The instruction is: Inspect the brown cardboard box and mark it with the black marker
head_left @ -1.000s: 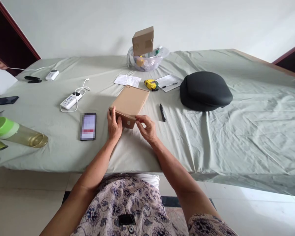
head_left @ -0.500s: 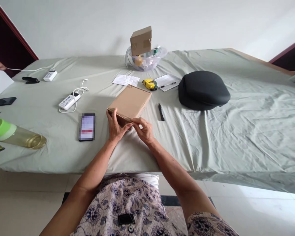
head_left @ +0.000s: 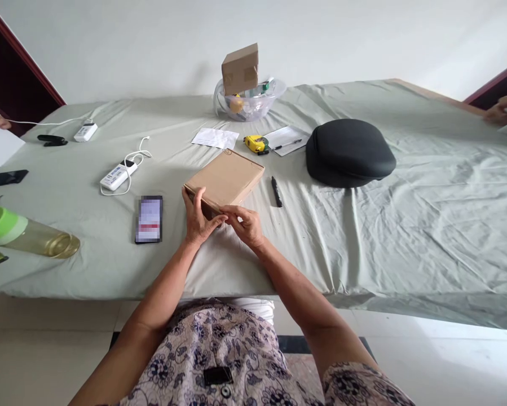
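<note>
A flat brown cardboard box (head_left: 225, 176) lies in front of me on the cloth, turned at an angle, with a small mark at its far corner. My left hand (head_left: 198, 217) grips its near left corner, fingers on the top edge and thumb stretched along the near side. At the near right corner my right hand (head_left: 245, 225) pinches the box's edge between thumb and forefinger. Any tape or flap under those fingertips is too small to make out. A black marker (head_left: 277, 192) lies to the right of the box, and a phone (head_left: 149, 220) to its left.
Behind the box are a yellow tape measure (head_left: 256, 144), papers (head_left: 215, 138) and a clear basin (head_left: 274, 93) bearing another carton (head_left: 240, 67). A black case (head_left: 350, 152) stands right; a power strip (head_left: 118, 176) and bottle (head_left: 33, 234) lie left. Other people's hands show at both sides.
The box has turned slightly, its far right corner shifting to the right. My hands keep almost the same hold. At the right edge, another person's hand has come further into view.
</note>
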Demonstrator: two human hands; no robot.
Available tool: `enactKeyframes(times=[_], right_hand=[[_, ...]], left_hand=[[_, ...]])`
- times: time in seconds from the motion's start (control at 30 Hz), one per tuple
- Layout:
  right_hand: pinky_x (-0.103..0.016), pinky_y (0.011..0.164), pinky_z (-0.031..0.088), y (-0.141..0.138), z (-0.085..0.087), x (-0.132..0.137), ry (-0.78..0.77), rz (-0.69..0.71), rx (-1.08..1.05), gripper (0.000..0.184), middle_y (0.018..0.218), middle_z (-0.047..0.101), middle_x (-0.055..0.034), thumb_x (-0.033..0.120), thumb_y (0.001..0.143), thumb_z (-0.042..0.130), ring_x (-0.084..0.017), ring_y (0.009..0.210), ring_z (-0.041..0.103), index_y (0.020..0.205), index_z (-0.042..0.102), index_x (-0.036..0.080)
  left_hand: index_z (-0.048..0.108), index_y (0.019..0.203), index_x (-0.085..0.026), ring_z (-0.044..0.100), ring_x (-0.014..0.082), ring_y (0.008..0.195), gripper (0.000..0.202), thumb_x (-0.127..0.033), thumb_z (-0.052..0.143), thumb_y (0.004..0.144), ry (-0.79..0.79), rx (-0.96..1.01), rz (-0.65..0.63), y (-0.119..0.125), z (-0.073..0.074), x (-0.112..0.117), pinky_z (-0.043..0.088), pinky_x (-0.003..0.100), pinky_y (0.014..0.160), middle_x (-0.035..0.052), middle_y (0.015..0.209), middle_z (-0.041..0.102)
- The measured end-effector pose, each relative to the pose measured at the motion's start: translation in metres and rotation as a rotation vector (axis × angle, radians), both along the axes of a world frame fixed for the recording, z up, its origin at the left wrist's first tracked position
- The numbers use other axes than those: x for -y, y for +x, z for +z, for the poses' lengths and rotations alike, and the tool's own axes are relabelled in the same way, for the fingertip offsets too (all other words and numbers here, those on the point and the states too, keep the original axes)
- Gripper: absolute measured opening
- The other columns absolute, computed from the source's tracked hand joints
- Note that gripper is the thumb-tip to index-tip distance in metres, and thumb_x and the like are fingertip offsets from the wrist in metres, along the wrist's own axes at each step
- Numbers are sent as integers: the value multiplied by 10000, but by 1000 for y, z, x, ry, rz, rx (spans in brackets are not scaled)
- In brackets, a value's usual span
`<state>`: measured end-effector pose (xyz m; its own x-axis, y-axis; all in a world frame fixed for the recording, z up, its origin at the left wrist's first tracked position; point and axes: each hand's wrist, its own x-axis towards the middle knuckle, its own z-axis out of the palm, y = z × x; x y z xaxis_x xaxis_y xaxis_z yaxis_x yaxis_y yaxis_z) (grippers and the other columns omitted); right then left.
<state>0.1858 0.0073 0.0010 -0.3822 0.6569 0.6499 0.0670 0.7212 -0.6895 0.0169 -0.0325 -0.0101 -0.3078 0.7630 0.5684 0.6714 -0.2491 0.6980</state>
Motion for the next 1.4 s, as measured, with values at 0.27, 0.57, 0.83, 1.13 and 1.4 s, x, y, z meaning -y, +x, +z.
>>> enactKeyframes(times=[0.27,0.57,0.83,1.13,1.4], right_hand=[[-271,608,562,6,0,-14,-53,-172,-4,352,767,759,-14,545,960,621,-126,586,644,1043,773,239],[-294,680,498,50,-3,-63,-134,-752,-192,418,840,643,-6,599,856,680,-137,700,569,1016,736,217],[-268,643,421,57,-10,-68,-351,-547,-274,507,745,581,15,699,853,621,-127,689,513,875,634,193],[-231,544,405,36,6,-40,-444,-35,-273,510,605,500,93,614,747,825,-85,548,470,1069,657,256],[-251,590,555,23,3,-25,-550,122,-256,507,607,655,74,605,705,867,-97,540,628,985,658,238]], left_hand=[[480,1448,-225,344,435,1514,957,-796,731,722,-5,-47,-2,-3,4,0,363,599,1207,208,1614,284],[465,1479,-224,356,443,1516,954,-774,720,743,-23,-78,-137,-7,3,0,395,591,1184,215,1645,287],[513,1493,-225,342,352,1564,724,-712,454,959,18,88,-204,-13,5,-1,305,528,1272,159,1669,372],[497,1511,-191,484,272,1480,636,-598,351,1045,69,256,165,-23,6,-5,350,439,1267,160,1551,548],[484,1552,-237,174,366,1630,583,-469,473,1018,-47,115,226,-15,-7,-9,239,574,1306,117,1754,176]])
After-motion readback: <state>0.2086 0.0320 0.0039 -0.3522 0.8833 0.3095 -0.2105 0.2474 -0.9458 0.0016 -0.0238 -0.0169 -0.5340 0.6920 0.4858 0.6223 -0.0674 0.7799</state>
